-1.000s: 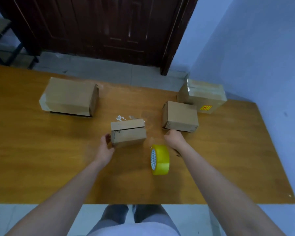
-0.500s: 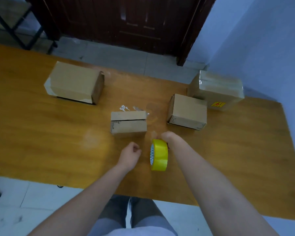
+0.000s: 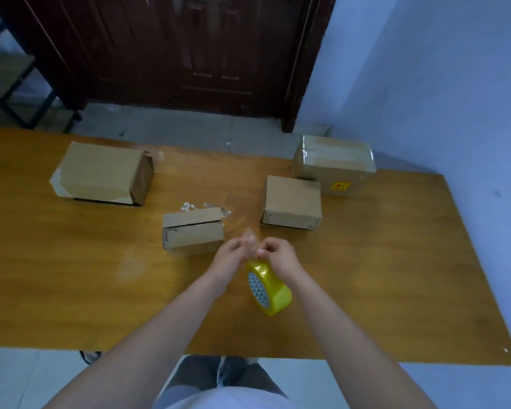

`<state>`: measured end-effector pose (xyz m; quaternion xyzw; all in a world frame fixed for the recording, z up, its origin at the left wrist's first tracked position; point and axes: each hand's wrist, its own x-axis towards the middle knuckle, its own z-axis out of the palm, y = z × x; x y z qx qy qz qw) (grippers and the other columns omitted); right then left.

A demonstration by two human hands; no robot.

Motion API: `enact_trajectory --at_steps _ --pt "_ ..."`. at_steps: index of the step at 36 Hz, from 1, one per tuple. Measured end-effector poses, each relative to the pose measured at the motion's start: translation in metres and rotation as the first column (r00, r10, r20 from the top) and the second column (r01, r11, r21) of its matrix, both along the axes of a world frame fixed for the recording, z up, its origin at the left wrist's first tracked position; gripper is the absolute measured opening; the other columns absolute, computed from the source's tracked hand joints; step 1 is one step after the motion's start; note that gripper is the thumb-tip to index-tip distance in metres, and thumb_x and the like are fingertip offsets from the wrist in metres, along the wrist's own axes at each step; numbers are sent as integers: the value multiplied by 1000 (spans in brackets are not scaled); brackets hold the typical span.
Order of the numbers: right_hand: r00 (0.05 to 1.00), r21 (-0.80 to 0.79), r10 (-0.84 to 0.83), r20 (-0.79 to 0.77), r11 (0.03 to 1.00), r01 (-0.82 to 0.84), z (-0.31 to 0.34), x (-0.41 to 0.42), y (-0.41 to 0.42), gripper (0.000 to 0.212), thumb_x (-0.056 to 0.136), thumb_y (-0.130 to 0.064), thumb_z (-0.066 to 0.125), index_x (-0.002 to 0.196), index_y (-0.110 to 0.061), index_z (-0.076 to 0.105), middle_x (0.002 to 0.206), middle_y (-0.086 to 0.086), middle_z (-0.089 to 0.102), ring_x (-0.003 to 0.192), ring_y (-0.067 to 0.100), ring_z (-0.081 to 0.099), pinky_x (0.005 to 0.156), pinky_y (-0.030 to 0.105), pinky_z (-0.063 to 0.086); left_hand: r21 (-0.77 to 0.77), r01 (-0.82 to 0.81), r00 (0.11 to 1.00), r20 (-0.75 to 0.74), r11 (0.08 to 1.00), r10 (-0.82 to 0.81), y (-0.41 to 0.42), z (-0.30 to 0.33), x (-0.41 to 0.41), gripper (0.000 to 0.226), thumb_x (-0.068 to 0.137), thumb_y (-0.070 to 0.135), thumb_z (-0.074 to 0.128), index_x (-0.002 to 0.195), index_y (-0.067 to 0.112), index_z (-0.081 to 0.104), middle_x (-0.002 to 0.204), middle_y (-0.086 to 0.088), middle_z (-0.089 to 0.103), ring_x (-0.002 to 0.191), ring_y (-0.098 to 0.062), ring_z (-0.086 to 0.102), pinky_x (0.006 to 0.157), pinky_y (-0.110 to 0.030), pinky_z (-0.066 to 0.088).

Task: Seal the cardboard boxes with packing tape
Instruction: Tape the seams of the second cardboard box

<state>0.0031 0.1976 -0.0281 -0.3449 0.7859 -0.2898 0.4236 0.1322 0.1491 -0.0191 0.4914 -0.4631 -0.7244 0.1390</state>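
**Both hands at the tape roll, four boxes on the table**

The yellow tape roll (image 3: 268, 288) sits tilted near the middle of the wooden table (image 3: 71, 290), toward its near edge. The right hand (image 3: 279, 258) is curled over the top of the roll, fingers pinched together on it. The left hand (image 3: 230, 256) meets it just beside, fingers also pinched; the blur hides whether it grips the tape's loose end.

The small box (image 3: 192, 231), its top flap unsealed, lies just left of the hands. A second box (image 3: 291, 202) stands to the right, a taped box (image 3: 334, 163) behind it at the far edge, and a long box (image 3: 104, 174) toward the far left.
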Motion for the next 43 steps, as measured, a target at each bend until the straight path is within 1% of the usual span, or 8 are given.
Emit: enact_trajectory --at_steps 5,9,15,19,28,33,37,43 --pt "998 -107 59 -32 992 -62 40 -16 0 19 85 -4 62 68 -14 60 73 4 62 76 15 54 67 25 40 -214 71 998 12 974 -70 -17 27 -20 22 92 4 58 71 11 57 61 0 62 50 -4 59 53 -19 46" --pt "995 -239 14 -100 970 -37 80 -25 -11 7 87 -5 62 88 -2 69 83 3 59 81 16 57 61 10 39 -440 46 999 18 897 -42 -36 56 -34 21 88 13 63 68 19 63 73 -12 64 67 -29 64 62 -33 55" --pt "999 -423 -11 -48 906 -11 149 -31 -28 81 88 -26 66 152 -18 16 150 -5 30 118 11 50 91 22 45 -681 -128 989 -28 721 148 -73 118 -33 15 74 42 59 67 31 67 67 2 67 67 -28 65 68 -51 55" --pt "985 -436 149 93 895 -94 194 -51 -34 73 86 -38 67 147 -16 33 137 3 52 117 14 55 85 21 48 -585 -391 920 -237 711 311 -90 176 -21 25 92 13 59 68 15 63 63 6 64 43 -5 57 69 -46 58" --pt "944 -694 144 -297 647 -316 255 -34 -81 74 75 -14 76 137 -24 37 125 -2 49 109 16 54 89 24 47 -89 -671 699 -408 736 587 -119 261 0 21 96 4 50 76 2 56 58 -7 65 35 -9 57 35 -17 44" --pt "986 -837 -112 123 522 164 284 -19 -107 42 84 -21 70 124 -14 56 111 9 66 98 20 64 87 31 53 55 -661 659 -435 749 613 -129 292 3 16 96 1 43 84 0 54 68 -14 64 39 -14 60 41 -24 53" --pt "816 -555 -206 540 641 530 299 -9 -128 22 85 -23 68 100 -8 61 94 17 65 75 23 64 78 39 55 81 -694 622 -433 716 652 -136 312 -4 12 95 0 48 86 -2 55 75 -16 63 42 -17 62 46 -28 56" --pt "616 -261 -183 766 787 559 291 -14 -137 9 89 -16 60 97 -15 56 82 7 56 69 19 56 61 33 48 78 -666 666 -385 742 639 -142 305 -6 12 96 4 48 96 -4 58 82 -16 66 53 -21 65 58 -37 58"
